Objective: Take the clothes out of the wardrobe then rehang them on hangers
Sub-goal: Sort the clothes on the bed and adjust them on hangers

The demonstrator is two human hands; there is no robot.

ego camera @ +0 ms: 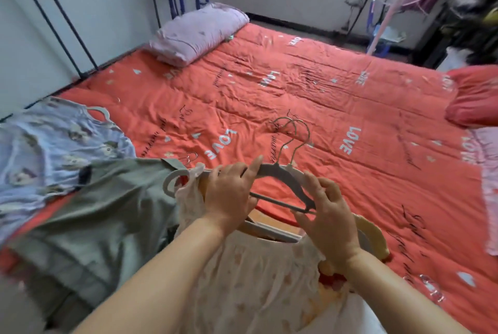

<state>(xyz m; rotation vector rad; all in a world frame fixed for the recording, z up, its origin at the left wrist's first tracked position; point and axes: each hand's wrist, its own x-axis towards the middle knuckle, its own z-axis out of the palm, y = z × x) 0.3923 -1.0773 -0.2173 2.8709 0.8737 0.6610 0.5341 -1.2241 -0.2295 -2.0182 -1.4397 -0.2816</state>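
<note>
Two grey hangers (280,172) with metal hooks are stacked together just above the near edge of the bed. My left hand (229,193) grips their left arm, fingers curled over the top. My right hand (327,215) pinches the right end near the lower bar. A cream, floral-print garment (258,288) hangs under my hands, its strap draped over the hangers' left end. A grey-green garment (107,215) lies on a hanger at the left, with a blue cartoon-print garment (54,145) beyond it.
The red quilt (310,107) printed with "LOVE" covers the bed. A folded lilac blanket (196,32) lies at the far end and a red pillow (474,96) at the right. A black clothes rail (54,18) stands by the left wall.
</note>
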